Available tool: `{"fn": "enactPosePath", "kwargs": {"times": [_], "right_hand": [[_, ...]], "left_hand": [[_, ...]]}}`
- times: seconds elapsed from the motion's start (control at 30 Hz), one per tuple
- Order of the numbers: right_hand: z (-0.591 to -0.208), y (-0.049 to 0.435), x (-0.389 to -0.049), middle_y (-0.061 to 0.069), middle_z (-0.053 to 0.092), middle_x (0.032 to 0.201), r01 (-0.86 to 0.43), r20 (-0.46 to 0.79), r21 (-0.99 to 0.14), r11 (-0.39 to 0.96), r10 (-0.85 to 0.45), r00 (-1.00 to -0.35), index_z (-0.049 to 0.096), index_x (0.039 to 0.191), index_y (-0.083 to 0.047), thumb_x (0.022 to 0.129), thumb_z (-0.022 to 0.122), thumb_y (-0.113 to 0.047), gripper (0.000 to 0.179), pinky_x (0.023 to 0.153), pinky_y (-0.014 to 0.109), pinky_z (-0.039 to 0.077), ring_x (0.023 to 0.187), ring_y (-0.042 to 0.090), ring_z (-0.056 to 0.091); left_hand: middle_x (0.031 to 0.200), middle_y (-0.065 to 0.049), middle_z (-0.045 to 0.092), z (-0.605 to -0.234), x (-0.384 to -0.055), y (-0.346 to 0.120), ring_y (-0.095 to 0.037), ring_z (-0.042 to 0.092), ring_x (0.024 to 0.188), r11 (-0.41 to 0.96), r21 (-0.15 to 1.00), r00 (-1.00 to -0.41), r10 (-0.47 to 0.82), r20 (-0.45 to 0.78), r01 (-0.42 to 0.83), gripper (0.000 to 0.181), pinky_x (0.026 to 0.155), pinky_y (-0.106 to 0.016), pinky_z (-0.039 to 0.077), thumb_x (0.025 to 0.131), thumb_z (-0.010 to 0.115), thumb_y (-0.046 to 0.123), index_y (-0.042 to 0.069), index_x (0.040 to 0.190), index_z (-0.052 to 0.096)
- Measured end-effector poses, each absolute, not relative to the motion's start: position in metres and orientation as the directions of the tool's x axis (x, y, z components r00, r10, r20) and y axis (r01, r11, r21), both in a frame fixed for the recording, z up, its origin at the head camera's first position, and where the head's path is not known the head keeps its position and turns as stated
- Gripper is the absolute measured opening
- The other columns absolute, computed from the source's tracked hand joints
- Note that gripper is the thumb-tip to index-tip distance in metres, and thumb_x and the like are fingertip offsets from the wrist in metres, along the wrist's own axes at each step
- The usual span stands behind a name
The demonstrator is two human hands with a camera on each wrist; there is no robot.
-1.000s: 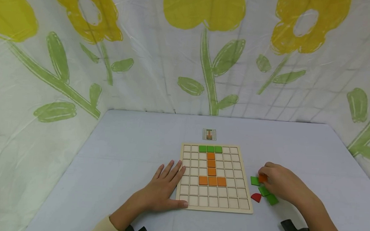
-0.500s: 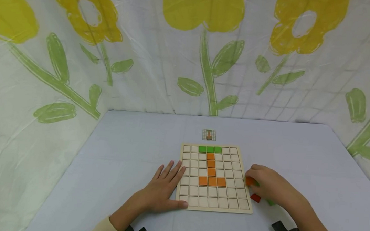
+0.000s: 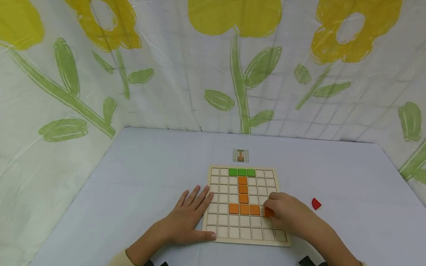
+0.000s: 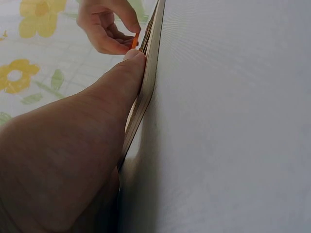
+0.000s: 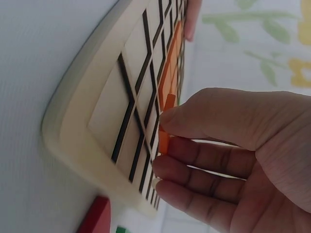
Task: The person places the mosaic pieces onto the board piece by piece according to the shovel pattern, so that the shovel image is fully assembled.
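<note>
A light wooden grid board [image 3: 233, 232] lies on the table. Three green square tiles [image 3: 242, 172] fill part of its top row, and several orange square tiles [image 3: 244, 209] form a column and a short row below. Spread and straight, the fingers of my left hand [image 3: 184, 221] rest on the board's left edge; its thumb [image 4: 124, 73] shows in the left wrist view. My right hand [image 3: 295, 214] pinches a loose orange square tile [image 5: 166, 121] between thumb and fingers, tilted over the board's right part, just right of the orange row.
Behind the board lies a small pattern card [image 3: 240, 155]. A red quarter-round piece [image 3: 316, 203] sits to the right. In the right wrist view a red piece [image 5: 95, 217] and a green piece [image 5: 121, 229] show beside the board's edge. A flowered cloth [image 3: 165, 87] hangs behind.
My right hand has carried the orange tile leftward from the loose pieces to over the board. A red quarter-round piece has come into view; the green ones are now hidden in the head view.
</note>
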State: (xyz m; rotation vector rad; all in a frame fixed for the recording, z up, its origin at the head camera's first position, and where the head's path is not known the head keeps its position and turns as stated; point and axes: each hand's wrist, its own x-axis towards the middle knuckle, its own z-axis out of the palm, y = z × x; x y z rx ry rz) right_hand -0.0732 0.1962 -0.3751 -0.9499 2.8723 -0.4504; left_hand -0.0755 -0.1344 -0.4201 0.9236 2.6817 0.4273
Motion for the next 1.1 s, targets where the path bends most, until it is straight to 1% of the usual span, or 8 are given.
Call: {"fn": "enactPosePath", "kwargs": {"times": [0.17, 0.3, 0.4, 0.53, 0.63, 0.77, 0.93, 1.1], "right_hand": [[-0.377, 0.185, -0.072, -0.009, 0.055, 0.083, -0.585, 0.019, -0.297, 0.755, -0.608, -0.794, 0.074, 0.095, -0.010, 0.079, 0.081, -0.005, 0.018, 0.065, 0.025, 0.049, 0.073, 0.008, 0.047], [-0.378, 0.176, -0.070, -0.009, 0.055, 0.082, -0.603, 0.033, -0.293, 0.742, -0.623, -0.782, 0.074, 0.092, -0.011, 0.080, 0.082, -0.005, 0.016, 0.065, 0.025, 0.050, 0.072, 0.008, 0.049], [-0.378, 0.170, -0.068, -0.009, 0.056, 0.083, -0.614, 0.029, -0.266, 0.744, -0.630, -0.776, 0.074, 0.094, -0.011, 0.079, 0.084, -0.006, 0.019, 0.067, 0.025, 0.051, 0.073, 0.008, 0.049], [-0.377, 0.162, -0.067, -0.008, 0.056, 0.083, -0.625, 0.025, -0.234, 0.745, -0.638, -0.769, 0.074, 0.095, -0.010, 0.079, 0.083, -0.008, 0.019, 0.067, 0.025, 0.050, 0.073, 0.009, 0.047], [-0.376, 0.157, -0.066, -0.008, 0.056, 0.082, -0.631, 0.022, -0.230, 0.741, -0.644, -0.764, 0.073, 0.093, -0.011, 0.080, 0.083, -0.008, 0.017, 0.066, 0.025, 0.050, 0.073, 0.010, 0.047], [-0.377, 0.150, -0.065, -0.007, 0.057, 0.083, -0.643, 0.005, -0.223, 0.733, -0.658, -0.753, 0.073, 0.094, -0.012, 0.080, 0.083, -0.009, 0.017, 0.066, 0.024, 0.050, 0.073, 0.010, 0.048], [-0.380, 0.142, -0.065, -0.008, 0.053, 0.078, -0.681, 0.034, -0.188, 0.708, -0.688, -0.725, 0.073, 0.089, -0.011, 0.080, 0.083, -0.009, 0.013, 0.063, 0.021, 0.047, 0.069, 0.009, 0.046], [-0.379, 0.137, -0.065, -0.008, 0.052, 0.075, -0.686, 0.039, -0.171, 0.708, -0.691, -0.722, 0.075, 0.085, -0.012, 0.081, 0.084, -0.012, 0.010, 0.062, 0.021, 0.047, 0.067, 0.008, 0.044]], "left_hand": [[0.168, -0.006, -0.004, -0.419, -0.075, -0.134, -0.031, -0.007, 0.152, 0.747, 0.367, -0.757, 0.636, -0.153, 0.554, 0.108, 0.117, -0.057, -0.003, 0.087, 0.047, 0.079, 0.012, 0.163, 0.009], [0.168, -0.007, -0.002, -0.418, -0.075, -0.134, -0.032, -0.005, 0.152, 0.739, 0.374, -0.753, 0.643, -0.141, 0.560, 0.107, 0.117, -0.058, -0.001, 0.088, 0.047, 0.078, 0.011, 0.162, 0.011], [0.168, -0.008, -0.001, -0.418, -0.075, -0.135, -0.033, -0.004, 0.152, 0.732, 0.385, -0.752, 0.646, -0.132, 0.562, 0.107, 0.117, -0.059, 0.000, 0.088, 0.048, 0.078, 0.009, 0.162, 0.012], [0.168, -0.007, -0.003, -0.422, -0.075, -0.135, -0.032, -0.006, 0.152, 0.732, 0.380, -0.753, 0.646, -0.125, 0.566, 0.108, 0.116, -0.059, -0.001, 0.088, 0.048, 0.079, 0.010, 0.162, 0.011], [0.168, -0.005, -0.004, -0.426, -0.076, -0.136, -0.031, -0.007, 0.152, 0.736, 0.367, -0.755, 0.645, -0.122, 0.569, 0.109, 0.116, -0.058, -0.002, 0.087, 0.047, 0.080, 0.012, 0.163, 0.010], [0.168, -0.006, -0.005, -0.424, -0.076, -0.136, -0.031, -0.007, 0.152, 0.741, 0.367, -0.756, 0.641, -0.135, 0.562, 0.109, 0.117, -0.058, -0.002, 0.087, 0.048, 0.079, 0.011, 0.162, 0.009], [0.168, -0.006, -0.005, -0.420, -0.075, -0.135, -0.031, -0.008, 0.152, 0.749, 0.361, -0.757, 0.635, -0.152, 0.556, 0.108, 0.117, -0.057, -0.003, 0.087, 0.048, 0.079, 0.012, 0.163, 0.009], [0.168, -0.006, -0.004, -0.420, -0.075, -0.135, -0.032, -0.007, 0.152, 0.744, 0.365, -0.756, 0.638, -0.143, 0.559, 0.108, 0.117, -0.058, -0.002, 0.088, 0.048, 0.079, 0.012, 0.163, 0.010]]}}
